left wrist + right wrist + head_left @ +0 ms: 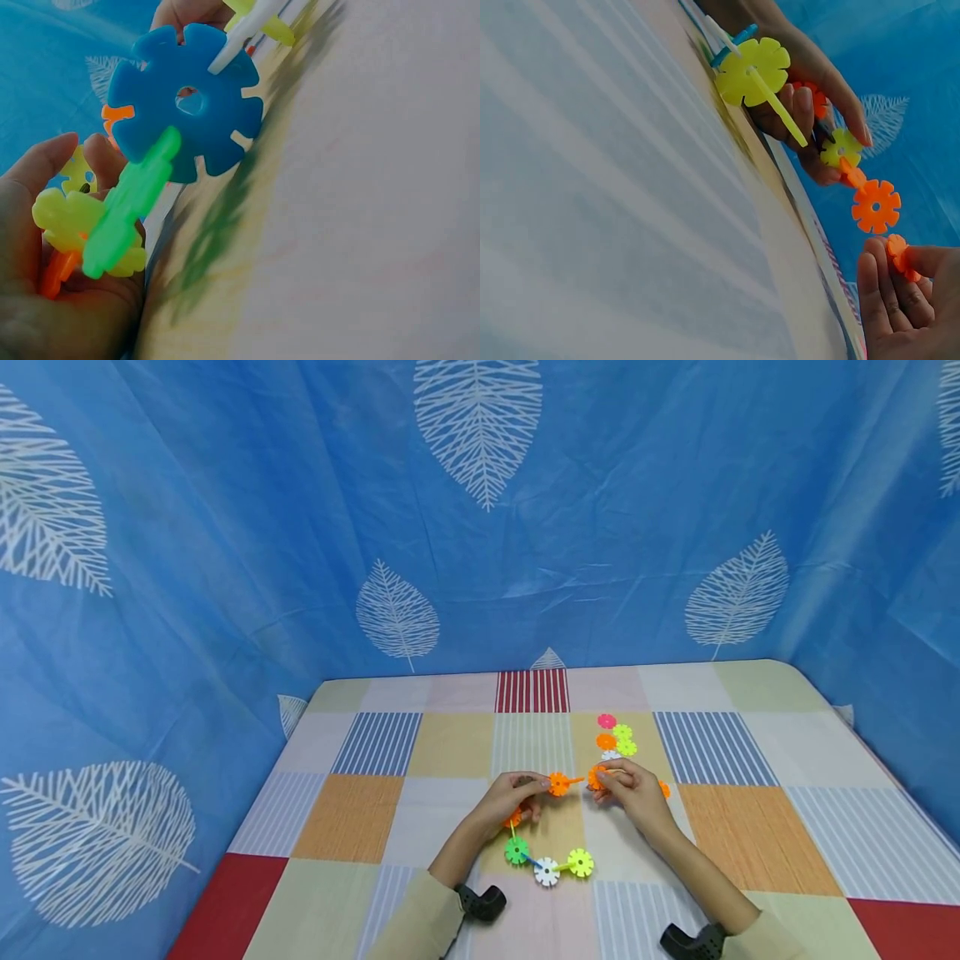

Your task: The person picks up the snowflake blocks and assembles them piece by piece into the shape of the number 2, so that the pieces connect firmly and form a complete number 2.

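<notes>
My left hand [517,797] pinches a curved chain of notched, flower-shaped plastic linking discs. A yellow disc [841,148] lies between its thumb and fingers in the right wrist view, and an orange disc [558,783] sticks out beyond toward the right hand. From the hand's near side the chain hangs down through a green disc [517,851] and a white disc [547,872] to a yellow-green disc [581,862]. A blue disc [187,142] shows large in the left wrist view. Between thumb and fingers my right hand [636,793] pinches a loose orange disc [900,256], close to the chain's end.
Loose discs lie on the patchwork cloth [450,810] behind the right hand: a pink disc [607,721], an orange one [606,742], yellow-green ones [626,747] and a white one [611,755]. Another orange disc [664,789] peeks out beside the right hand. Blue curtains [600,527] surround the table.
</notes>
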Action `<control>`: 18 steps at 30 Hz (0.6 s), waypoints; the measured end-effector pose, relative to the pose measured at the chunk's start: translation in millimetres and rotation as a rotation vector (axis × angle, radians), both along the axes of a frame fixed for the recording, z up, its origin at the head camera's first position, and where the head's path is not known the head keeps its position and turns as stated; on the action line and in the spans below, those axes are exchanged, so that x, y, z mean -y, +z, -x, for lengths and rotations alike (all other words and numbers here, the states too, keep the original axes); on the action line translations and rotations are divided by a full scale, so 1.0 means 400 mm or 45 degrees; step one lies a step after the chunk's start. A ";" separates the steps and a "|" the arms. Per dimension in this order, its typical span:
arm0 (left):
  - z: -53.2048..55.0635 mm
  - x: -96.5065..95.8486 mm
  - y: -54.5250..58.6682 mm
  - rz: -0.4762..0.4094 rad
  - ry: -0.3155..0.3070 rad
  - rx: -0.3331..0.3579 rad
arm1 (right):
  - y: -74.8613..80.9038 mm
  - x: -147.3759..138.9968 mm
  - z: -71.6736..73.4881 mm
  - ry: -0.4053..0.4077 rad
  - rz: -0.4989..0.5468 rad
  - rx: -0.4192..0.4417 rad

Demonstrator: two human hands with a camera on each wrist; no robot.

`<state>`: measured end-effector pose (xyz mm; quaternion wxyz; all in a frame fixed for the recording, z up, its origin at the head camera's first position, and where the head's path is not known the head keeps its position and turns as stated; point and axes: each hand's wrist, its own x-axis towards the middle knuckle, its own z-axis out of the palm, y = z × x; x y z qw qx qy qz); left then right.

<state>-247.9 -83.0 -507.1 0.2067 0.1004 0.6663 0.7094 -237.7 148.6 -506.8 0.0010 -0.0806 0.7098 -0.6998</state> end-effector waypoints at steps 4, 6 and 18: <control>0.001 0.000 0.005 0.005 -0.012 -0.003 | -0.002 0.006 -0.001 0.003 -0.026 -0.005; -0.003 0.001 0.016 0.014 -0.022 -0.009 | -0.003 0.008 -0.001 0.003 -0.040 -0.021; -0.033 0.001 0.063 0.005 -0.060 -0.059 | -0.017 0.033 -0.011 -0.018 0.003 -0.079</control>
